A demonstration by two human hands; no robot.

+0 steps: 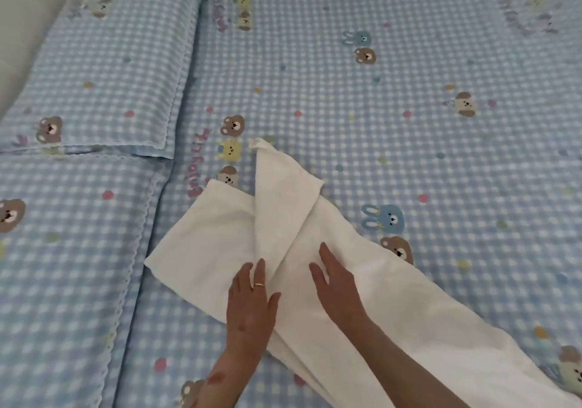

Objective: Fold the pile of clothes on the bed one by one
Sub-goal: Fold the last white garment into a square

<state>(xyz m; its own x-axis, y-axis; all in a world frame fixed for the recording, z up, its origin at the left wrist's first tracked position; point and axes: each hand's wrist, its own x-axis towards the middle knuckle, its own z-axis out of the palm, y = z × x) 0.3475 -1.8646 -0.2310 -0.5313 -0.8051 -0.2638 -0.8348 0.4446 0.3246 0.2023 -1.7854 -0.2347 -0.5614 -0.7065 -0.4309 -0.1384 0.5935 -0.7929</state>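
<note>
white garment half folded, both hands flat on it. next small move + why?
Probably slide both palms outward to smooth the fold. The left hand and right hand lie flat and open on the white garment, either side of the flap already folded over its middle; nothing is pinched, and the flap lies skewed with a bunched tip.

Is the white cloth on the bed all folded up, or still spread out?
Partly folded. The white cloth has one flap turned over its middle, but the rest lies long and flat. Both hands, left hand and right hand, rest flat on it.

place: home bedroom, likely child's | evidence: cartoon-print bed, pillow
</note>
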